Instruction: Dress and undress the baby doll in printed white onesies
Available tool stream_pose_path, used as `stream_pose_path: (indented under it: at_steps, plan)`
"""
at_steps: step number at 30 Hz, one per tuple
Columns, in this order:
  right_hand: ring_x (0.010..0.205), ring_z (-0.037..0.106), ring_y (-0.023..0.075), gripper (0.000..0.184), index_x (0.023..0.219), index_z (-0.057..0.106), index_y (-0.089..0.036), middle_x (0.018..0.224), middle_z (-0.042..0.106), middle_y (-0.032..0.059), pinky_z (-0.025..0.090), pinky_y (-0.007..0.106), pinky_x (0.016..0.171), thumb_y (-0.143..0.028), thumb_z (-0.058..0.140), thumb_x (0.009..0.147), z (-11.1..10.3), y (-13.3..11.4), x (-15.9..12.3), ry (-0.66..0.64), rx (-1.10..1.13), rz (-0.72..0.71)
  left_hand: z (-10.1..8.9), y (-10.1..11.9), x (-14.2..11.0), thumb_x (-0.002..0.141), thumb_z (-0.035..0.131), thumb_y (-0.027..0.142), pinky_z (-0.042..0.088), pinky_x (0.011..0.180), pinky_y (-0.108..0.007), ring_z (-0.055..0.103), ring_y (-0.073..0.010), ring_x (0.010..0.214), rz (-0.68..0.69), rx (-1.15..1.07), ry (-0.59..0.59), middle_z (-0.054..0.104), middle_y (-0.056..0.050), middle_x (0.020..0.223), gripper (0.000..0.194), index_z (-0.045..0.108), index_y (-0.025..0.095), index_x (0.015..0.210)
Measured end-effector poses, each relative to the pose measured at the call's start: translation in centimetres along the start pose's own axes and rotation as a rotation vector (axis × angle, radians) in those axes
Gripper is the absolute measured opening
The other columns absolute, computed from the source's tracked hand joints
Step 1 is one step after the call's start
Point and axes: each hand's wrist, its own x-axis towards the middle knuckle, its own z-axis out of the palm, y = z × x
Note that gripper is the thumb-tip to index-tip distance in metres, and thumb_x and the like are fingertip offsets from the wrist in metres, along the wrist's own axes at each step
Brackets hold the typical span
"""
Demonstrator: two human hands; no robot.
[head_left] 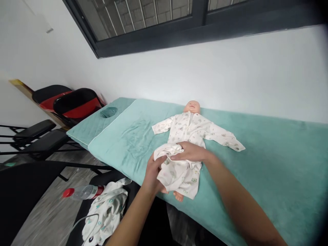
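Your left hand point(153, 172), nearer the doll's feet point(178, 196) by the bed's near edge point(120, 165), and right hand point(190, 151) grip the cloth point(180, 176).

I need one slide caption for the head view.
Left hand and right hand grip printed trousers near the feet of a face-up baby doll on a teal massage table.
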Motion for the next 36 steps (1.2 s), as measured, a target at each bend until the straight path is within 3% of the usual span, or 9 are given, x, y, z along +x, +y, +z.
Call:
stream_pose_path:
  at_steps: [3,6,10,13,16,21,25,31,36]
  plan:
    - [0.083,0.064,0.0213,0.025,0.089,0.071,-0.022,0.091,0.072,0.0013,0.044,0.027,0.068,-0.042,0.072,0.076,0.9,-0.2,0.5,0.022,-0.286,-0.036,-0.5,-0.5,-3.9,0.077,0.071,0.035,0.057,0.072,-0.034,0.071,-0.0267,0.092,-0.062,0.023,0.124,0.073,-0.007,0.112,0.052,0.061,0.024,0.127]
    - [0.076,0.060,0.0184,0.023,0.079,0.067,-0.021,0.083,0.070,-0.0001,0.036,0.025,0.060,-0.041,0.075,0.071,1.9,0.0,1.0,0.002,-0.495,-0.020,-1.5,-1.7,-7.5,0.081,0.067,0.041,0.058,0.076,-0.036,0.070,-0.0283,0.101,-0.093,0.026,0.220,0.070,-0.007,0.123,0.050,0.062,0.027,0.129]
    - [0.070,0.057,0.0148,0.019,0.079,0.066,-0.022,0.079,0.068,-0.0014,0.030,0.023,0.056,-0.040,0.072,0.072,3.1,0.6,1.3,-0.053,-0.642,-0.013,-3.9,-4.0,-9.4,0.080,0.070,0.038,0.056,0.088,-0.037,0.067,-0.0298,0.109,-0.152,-0.098,0.266,0.069,-0.010,0.123,0.053,0.063,0.024,0.130]
    - [0.070,0.056,0.0141,0.017,0.080,0.066,-0.024,0.080,0.068,-0.0017,0.027,0.024,0.055,-0.038,0.070,0.073,3.9,1.0,1.5,-0.039,-0.747,0.002,-5.6,-5.9,-8.6,0.076,0.074,0.035,0.054,0.092,-0.037,0.066,-0.0303,0.112,-0.187,-0.182,0.305,0.069,-0.013,0.124,0.055,0.065,0.017,0.127]
    - [0.071,0.057,0.0140,0.015,0.083,0.066,-0.025,0.082,0.069,-0.0023,0.026,0.024,0.054,-0.036,0.068,0.073,4.2,1.1,1.6,-0.023,-0.789,-0.025,-6.3,-6.8,-7.7,0.074,0.076,0.036,0.055,0.090,-0.036,0.065,-0.0296,0.113,-0.193,-0.177,0.329,0.068,-0.012,0.125,0.054,0.067,0.017,0.123]
    - [0.070,0.056,0.0127,0.015,0.082,0.064,-0.024,0.081,0.068,-0.0039,0.028,0.023,0.055,-0.034,0.067,0.072,3.4,0.8,1.6,-0.063,-0.666,-0.082,-4.6,-5.0,-7.8,0.079,0.072,0.036,0.052,0.098,-0.037,0.063,-0.0291,0.117,-0.160,0.008,0.235,0.068,-0.008,0.127,0.048,0.067,0.023,0.125]
    - [0.074,0.057,0.0133,0.019,0.084,0.065,-0.023,0.083,0.068,-0.0039,0.032,0.022,0.058,-0.034,0.071,0.070,2.8,0.7,1.5,-0.054,-0.538,-0.081,-3.5,-3.9,-7.7,0.080,0.072,0.039,0.051,0.099,-0.043,0.064,-0.0315,0.115,-0.166,0.077,0.188,0.070,-0.012,0.122,0.051,0.066,0.020,0.127]
    - [0.080,0.059,0.0153,0.027,0.091,0.067,-0.024,0.089,0.069,-0.0037,0.036,0.022,0.064,-0.038,0.075,0.070,2.1,0.8,1.3,-0.100,-0.475,-0.130,-4.5,-4.3,-6.9,0.079,0.072,0.042,0.052,0.095,-0.041,0.067,-0.0317,0.108,-0.158,0.084,0.140,0.072,-0.016,0.114,0.054,0.067,0.014,0.124]
    - [0.089,0.060,0.0180,0.044,0.105,0.066,-0.023,0.100,0.067,-0.0009,0.040,0.024,0.071,-0.049,0.076,0.071,0.3,0.3,0.4,-0.107,-0.312,-0.174,-5.5,-3.7,-2.8,0.074,0.070,0.058,0.054,0.083,-0.040,0.069,-0.0292,0.093,-0.064,0.209,0.066,0.074,-0.014,0.102,0.063,0.067,0.013,0.119]
